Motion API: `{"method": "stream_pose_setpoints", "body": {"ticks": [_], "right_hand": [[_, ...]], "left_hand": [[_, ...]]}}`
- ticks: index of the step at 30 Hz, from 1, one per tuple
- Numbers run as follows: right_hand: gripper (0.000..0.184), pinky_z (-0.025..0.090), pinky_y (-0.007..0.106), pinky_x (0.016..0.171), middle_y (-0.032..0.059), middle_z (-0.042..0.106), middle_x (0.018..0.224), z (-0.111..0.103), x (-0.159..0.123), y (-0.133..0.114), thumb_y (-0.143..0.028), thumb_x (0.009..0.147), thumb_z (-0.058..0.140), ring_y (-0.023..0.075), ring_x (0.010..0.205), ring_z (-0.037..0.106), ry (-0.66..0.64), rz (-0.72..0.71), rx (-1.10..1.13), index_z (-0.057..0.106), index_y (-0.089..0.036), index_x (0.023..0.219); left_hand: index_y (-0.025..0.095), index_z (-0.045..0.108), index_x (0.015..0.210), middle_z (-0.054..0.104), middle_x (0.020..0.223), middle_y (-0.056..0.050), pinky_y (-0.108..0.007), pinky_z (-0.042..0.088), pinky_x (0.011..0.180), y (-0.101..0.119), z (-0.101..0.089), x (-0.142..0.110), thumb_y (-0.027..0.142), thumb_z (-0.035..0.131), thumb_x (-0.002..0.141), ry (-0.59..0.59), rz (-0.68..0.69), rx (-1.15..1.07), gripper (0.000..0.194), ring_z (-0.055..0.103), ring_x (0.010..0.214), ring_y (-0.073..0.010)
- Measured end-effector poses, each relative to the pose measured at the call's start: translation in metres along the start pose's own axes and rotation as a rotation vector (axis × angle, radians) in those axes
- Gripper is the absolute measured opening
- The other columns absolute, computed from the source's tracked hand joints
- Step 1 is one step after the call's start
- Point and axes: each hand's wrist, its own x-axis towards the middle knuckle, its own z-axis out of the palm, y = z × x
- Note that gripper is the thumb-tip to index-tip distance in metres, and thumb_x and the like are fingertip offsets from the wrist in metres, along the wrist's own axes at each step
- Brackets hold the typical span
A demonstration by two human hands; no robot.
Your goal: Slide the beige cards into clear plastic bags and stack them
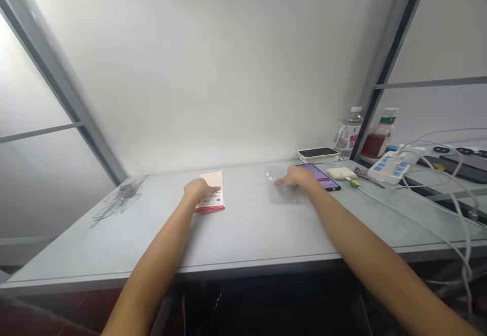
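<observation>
A stack of pale pink cards (pixel 211 201) with red lower edges lies on the left part of the grey desk. My left hand (pixel 198 190) grips the stack by its left side, the thumb on top and the other fingers mostly hidden. Further right, a clear plastic bag (pixel 283 194) with small white pieces along its upper left edge lies flat. My right hand (pixel 299 176) is closed on the bag's upper part, its fingers partly out of sight. Just behind that hand is a phone (pixel 323 178) with a lit purple screen.
At the right stand a water bottle (pixel 349 135), a jar of dark red liquid (pixel 376 138) and a power strip (pixel 390 167) with tangled white cables. A white charger (pixel 341 173) and a white-rimmed box (pixel 318 154) sit nearer. Dark scribble-like marks (pixel 120 198) show at the desk's left.
</observation>
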Motion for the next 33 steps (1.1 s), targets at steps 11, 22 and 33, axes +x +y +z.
{"method": "stream_pose_setpoints", "body": {"ticks": [11, 22, 33], "right_hand": [[0.026, 0.04, 0.026, 0.052, 0.0051, 0.061, 0.058, -0.005, 0.01, 0.003, -0.036, 0.069, 0.06, 0.0183, 0.058, 0.06, -0.017, -0.108, 0.332, 0.044, -0.019, 0.057], [0.016, 0.037, 0.023, 0.055, -0.0026, 0.057, 0.055, -0.009, -0.019, -0.027, -0.028, 0.073, 0.051, 0.0135, 0.055, 0.057, 0.192, -0.331, 0.563, 0.04, -0.021, 0.065], [0.017, 0.036, 0.024, 0.056, -0.0028, 0.057, 0.061, -0.005, -0.021, -0.03, -0.03, 0.073, 0.051, 0.0132, 0.055, 0.057, 0.138, -0.357, 0.531, 0.04, -0.02, 0.066]], "left_hand": [[0.018, 0.053, 0.083, 0.068, 0.079, -0.006, -0.024, 0.041, 0.049, 0.004, -0.004, -0.002, 0.042, 0.059, 0.071, 0.154, 0.148, -0.413, 0.027, 0.063, 0.06, -0.0162], [0.018, 0.058, 0.08, 0.067, 0.08, -0.01, -0.028, 0.044, 0.062, 0.004, -0.008, -0.004, 0.031, 0.052, 0.076, 0.259, 0.106, -0.246, 0.015, 0.064, 0.079, -0.0226], [0.018, 0.057, 0.091, 0.066, 0.092, -0.013, -0.032, 0.045, 0.067, -0.012, -0.014, 0.007, 0.036, 0.058, 0.071, 0.264, 0.022, 0.021, 0.026, 0.063, 0.087, -0.027]]}}
